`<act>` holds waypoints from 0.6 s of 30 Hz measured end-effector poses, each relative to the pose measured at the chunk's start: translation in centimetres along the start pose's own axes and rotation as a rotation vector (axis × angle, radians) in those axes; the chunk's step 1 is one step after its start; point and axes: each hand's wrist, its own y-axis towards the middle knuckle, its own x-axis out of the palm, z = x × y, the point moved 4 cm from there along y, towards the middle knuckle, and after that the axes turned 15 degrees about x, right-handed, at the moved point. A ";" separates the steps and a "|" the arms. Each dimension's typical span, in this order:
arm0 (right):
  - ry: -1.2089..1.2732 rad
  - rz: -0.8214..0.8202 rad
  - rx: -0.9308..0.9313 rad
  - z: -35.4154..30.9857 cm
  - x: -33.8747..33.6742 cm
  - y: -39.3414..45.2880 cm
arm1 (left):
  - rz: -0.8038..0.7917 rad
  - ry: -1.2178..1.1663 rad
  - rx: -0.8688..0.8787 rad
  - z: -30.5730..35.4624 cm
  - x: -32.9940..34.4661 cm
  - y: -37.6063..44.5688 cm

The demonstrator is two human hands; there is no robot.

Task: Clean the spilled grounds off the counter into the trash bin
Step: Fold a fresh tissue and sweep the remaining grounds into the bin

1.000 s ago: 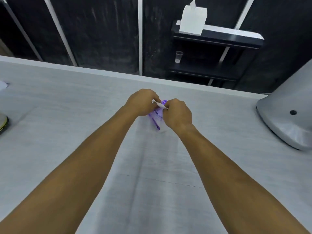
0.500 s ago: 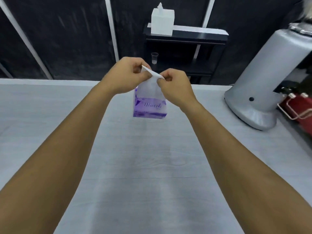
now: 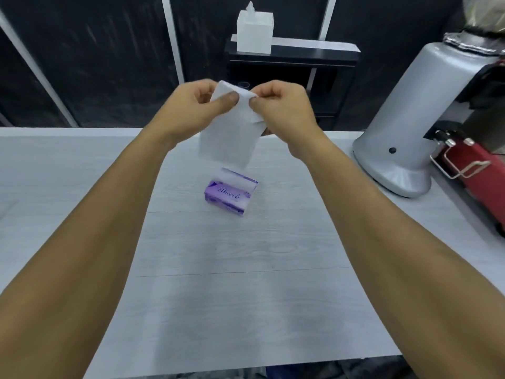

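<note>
Hanging free between the two hands, the white paper tissue (image 3: 228,138) has come clear of the small purple plastic tissue pack (image 3: 231,192), which half a second ago dangled from it and now lies on the pale grey wood-grain counter (image 3: 246,269), midway between its far edge and the near one. The left hand (image 3: 191,108) pinches one top corner of the sheet and the right hand (image 3: 281,108) the other. The wiper is ready; neither grounds nor bin are in view.
</note>
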 end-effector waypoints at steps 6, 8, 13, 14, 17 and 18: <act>0.311 -0.032 0.179 1.1 -5.0 -0.3 | -0.214 -0.122 -0.155 -0.5 2.8 -0.5; 0.333 -0.016 0.237 2.8 -7.6 -0.7 | -0.218 -0.176 -0.188 -0.6 3.8 -0.4; 0.331 0.034 0.423 8.0 -14.7 -3.3 | -0.229 -0.192 -0.215 1.5 8.7 0.9; 0.288 0.032 0.442 8.9 -16.1 -4.0 | -0.244 -0.186 -0.210 2.2 10.0 1.2; 0.107 -0.096 0.457 11.3 -19.8 -6.2 | -0.317 -0.114 -0.160 4.7 14.3 1.6; 0.052 -0.155 0.456 11.9 -20.8 -6.9 | -0.345 -0.084 -0.143 5.3 15.7 1.6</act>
